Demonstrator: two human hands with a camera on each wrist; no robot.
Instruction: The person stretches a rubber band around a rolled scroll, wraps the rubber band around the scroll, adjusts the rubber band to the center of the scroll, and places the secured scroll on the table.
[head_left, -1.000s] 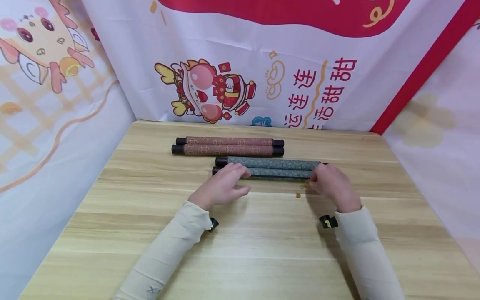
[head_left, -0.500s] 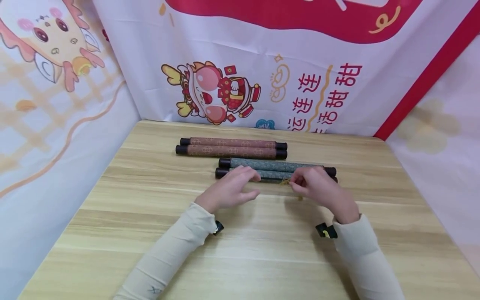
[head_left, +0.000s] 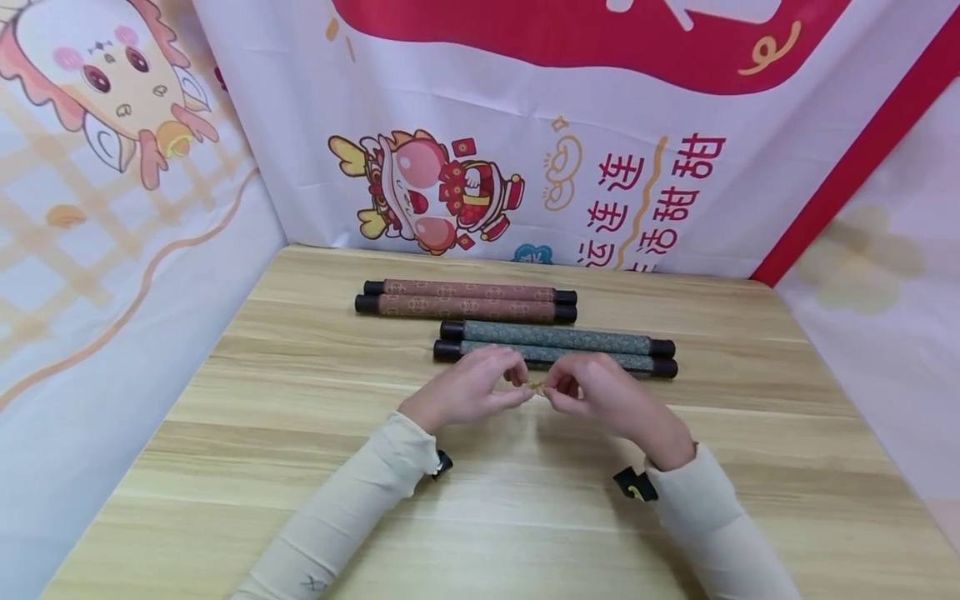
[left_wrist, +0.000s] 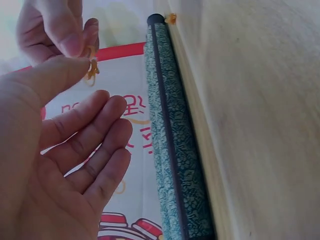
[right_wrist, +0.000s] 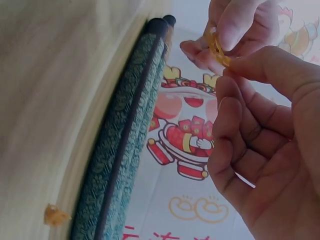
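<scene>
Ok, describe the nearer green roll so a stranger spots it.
On the wooden table, two green rolls lie nearer the person than two brown rolls. The nearer green roll is the one the left hand and right hand partly hide in the head view.

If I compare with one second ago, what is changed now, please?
The right hand has moved left, from the right end of the green rolls to beside the left hand. It picked up a small yellow band and pinches it close to the left thumb. The left hand stayed nearly in place; the green rolls and red-brown rolls have not moved. Another yellow piece still lies on the table.
</scene>
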